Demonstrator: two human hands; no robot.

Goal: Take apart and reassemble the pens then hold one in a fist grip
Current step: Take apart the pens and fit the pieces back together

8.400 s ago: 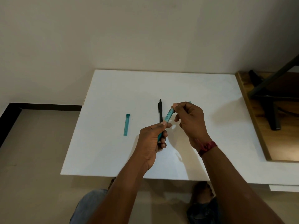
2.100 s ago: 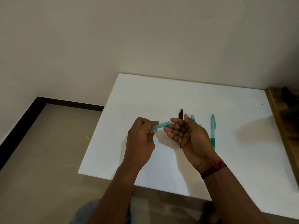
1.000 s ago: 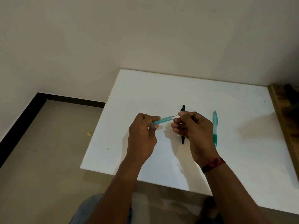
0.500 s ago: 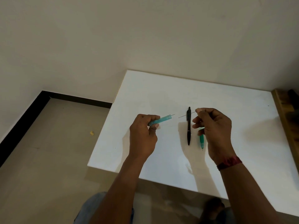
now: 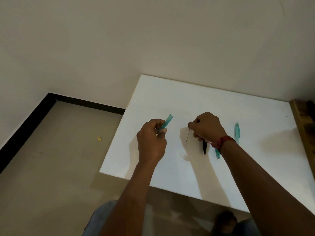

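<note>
Left hand [image 5: 151, 138] grips teal barrel [image 5: 167, 121]; right hand [image 5: 206, 127] pinches thin, likely bendable refill [image 5: 187, 137] at its end, left of black pen [image 5: 204, 148]

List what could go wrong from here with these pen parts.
The thin dark refill rod is pinched at one end only by the right hand; it may slip or bend. That wrist is above the black pen on the white table and might knock it. The left hand grips the translucent teal barrel low; threading could miss.
</note>
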